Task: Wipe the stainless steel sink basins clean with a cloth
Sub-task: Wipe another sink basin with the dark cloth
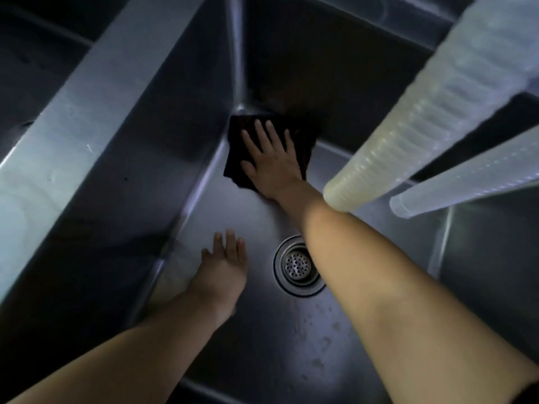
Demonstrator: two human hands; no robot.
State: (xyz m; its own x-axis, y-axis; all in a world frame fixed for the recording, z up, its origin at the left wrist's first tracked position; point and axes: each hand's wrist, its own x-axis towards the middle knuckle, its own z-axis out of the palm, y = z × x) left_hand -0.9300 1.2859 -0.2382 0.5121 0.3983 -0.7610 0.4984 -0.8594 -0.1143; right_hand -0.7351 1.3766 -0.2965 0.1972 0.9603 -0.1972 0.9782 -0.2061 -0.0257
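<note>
Dim stainless steel, deep and boxy: sink basin (116, 205) filling nearly the whole view, walls steep, floor sloping toward the middle. Beyond the broad dividing ledge (87, 91) at left, a second basin, darker, detail not clear.

Overhead at right, two pale ribbed hoses (431, 112) slanting in from the upper corner, open ends hanging above the basin (probably parked there so any drip falls into the sink).

Far corner next: dark cloth (242, 147) spread flat where floor meets the two walls, pushed right into the seam, likely because grime collects there. On top of it, right hand (271, 161), fingers straight and splayed, palm down, pressing rather than gripping, so the whole pad of cloth bears on the steel.

Nearer, left hand (224, 266), fingers straight and together, holding nothing, touching or just over the floor beside the left wall; seemingly a brace for the long reach.

Smallest: round drain strainer (299, 265) between the forearms, a few water drops nearby, suggesting floor still to be wiped.
</note>
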